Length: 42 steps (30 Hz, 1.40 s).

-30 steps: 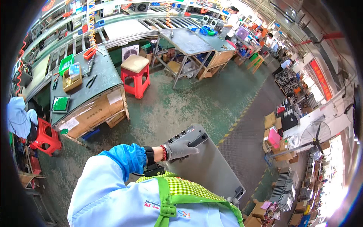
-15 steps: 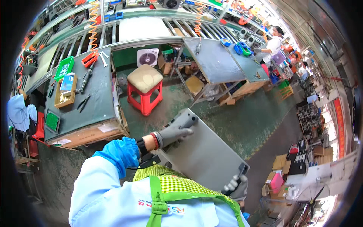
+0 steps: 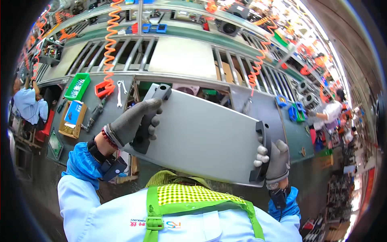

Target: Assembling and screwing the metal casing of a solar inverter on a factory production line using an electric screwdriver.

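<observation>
A flat grey metal panel [image 3: 201, 137] with a black handle at each end is held up in front of my body, slightly tilted. My left hand [image 3: 135, 121], in a grey glove, wraps round the left black handle [image 3: 163, 92]. The right black handle [image 3: 264, 133] is gripped by my right hand [image 3: 276, 159], its pale-tipped glove fingers curled over it. Beyond the panel, a roller conveyor [image 3: 131, 56] runs across, with a pale board [image 3: 181, 56] lying on it. The panel hides the gap between the two work tables.
On the left table stand a green bin [image 3: 77, 86], a cardboard tray [image 3: 72, 121] with a blue box, a power screwdriver [image 3: 96, 113] and wrenches [image 3: 119, 94]. Orange coiled hoses [image 3: 111, 44] hang above. Blue bins [image 3: 296, 113] sit on the right table; a co-worker [image 3: 332, 113] stands beyond.
I have turned toward the conveyor and come closer to it. The panel has swung from a steep slant to nearly level, and my left hand has closed round its handle.
</observation>
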Tool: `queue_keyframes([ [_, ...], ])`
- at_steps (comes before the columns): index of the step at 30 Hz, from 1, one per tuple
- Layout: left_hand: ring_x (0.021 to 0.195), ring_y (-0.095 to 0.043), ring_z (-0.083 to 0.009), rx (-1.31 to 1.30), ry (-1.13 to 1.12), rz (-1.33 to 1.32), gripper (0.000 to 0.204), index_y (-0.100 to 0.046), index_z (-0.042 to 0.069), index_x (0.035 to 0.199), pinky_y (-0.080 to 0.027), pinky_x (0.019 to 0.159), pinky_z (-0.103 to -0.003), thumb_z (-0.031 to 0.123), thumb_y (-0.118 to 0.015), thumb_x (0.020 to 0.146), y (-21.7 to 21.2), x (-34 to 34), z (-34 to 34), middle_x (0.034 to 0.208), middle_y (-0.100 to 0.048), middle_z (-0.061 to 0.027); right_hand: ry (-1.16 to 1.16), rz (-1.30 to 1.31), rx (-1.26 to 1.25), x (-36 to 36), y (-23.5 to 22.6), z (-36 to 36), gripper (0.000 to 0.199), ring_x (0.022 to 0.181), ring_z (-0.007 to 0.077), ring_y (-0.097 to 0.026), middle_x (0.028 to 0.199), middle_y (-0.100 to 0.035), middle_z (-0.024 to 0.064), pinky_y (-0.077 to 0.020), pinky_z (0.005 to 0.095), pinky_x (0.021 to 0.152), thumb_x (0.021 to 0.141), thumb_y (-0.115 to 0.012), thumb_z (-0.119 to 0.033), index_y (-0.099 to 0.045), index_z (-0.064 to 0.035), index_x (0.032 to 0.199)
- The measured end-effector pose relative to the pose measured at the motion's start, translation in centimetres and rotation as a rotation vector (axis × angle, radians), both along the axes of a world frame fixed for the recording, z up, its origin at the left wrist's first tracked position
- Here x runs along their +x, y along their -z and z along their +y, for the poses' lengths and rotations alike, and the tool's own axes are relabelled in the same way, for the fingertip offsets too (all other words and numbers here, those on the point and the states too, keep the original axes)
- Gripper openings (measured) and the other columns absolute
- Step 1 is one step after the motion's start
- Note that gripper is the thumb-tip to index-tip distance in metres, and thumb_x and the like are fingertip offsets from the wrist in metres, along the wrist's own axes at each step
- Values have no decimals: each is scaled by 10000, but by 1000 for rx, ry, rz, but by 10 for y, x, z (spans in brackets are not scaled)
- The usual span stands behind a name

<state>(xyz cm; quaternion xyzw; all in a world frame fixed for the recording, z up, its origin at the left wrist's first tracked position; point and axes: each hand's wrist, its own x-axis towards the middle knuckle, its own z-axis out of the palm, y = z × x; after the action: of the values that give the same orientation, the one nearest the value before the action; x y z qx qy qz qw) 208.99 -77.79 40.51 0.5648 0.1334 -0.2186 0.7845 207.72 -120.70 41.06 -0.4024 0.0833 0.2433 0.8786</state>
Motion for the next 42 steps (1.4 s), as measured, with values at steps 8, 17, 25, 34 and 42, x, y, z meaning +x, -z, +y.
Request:
queue_keyframes([
  [8, 494, -508, -78, 180, -351, -127, 497, -568, 85, 1010, -472, 478, -254, 566, -570, 882, -37, 202, 24, 693, -500, 34, -279, -71, 78, 319, -33, 50, 534, 643, 124, -535, 826, -542, 30, -476, 348, 656, 890, -542, -459, -520, -26, 1202],
  [17, 501, -529, -102, 346, -507, -13, 357, -539, 75, 1004, -444, 452, -241, 400, -613, 877, -21, 439, 21, 735, -511, -5, -525, -3, 111, 650, -15, 96, 404, 620, 123, -513, 831, -543, 31, -466, 315, 625, 876, -567, -375, -547, -61, 1130],
  [25, 492, -570, -154, 559, -365, -204, 248, -551, -5, 908, -493, 466, -314, 217, -636, 837, 23, 635, 77, 680, -579, -54, -410, -47, -38, 828, 29, 129, 339, 571, 102, -446, 764, -510, -4, -427, 282, 567, 913, -553, -314, -527, -89, 1166],
  [34, 543, -613, -192, 940, -288, -216, 220, -604, -29, 873, -505, 542, -339, 178, -598, 800, 17, 722, 134, 691, -626, -93, -333, -59, -199, 875, 34, 178, 271, 504, 32, -362, 703, -425, -63, -346, 212, 478, 987, -526, -318, -525, -88, 1130],
  [42, 671, -607, -154, 969, -323, -128, 365, -544, -7, 1062, -495, 610, -301, 248, -624, 813, 16, 678, 166, 800, -625, -79, -412, -143, -226, 843, 43, 220, 299, 489, 43, -347, 676, -392, -59, -359, 230, 490, 976, -549, -354, -506, -119, 1155],
])
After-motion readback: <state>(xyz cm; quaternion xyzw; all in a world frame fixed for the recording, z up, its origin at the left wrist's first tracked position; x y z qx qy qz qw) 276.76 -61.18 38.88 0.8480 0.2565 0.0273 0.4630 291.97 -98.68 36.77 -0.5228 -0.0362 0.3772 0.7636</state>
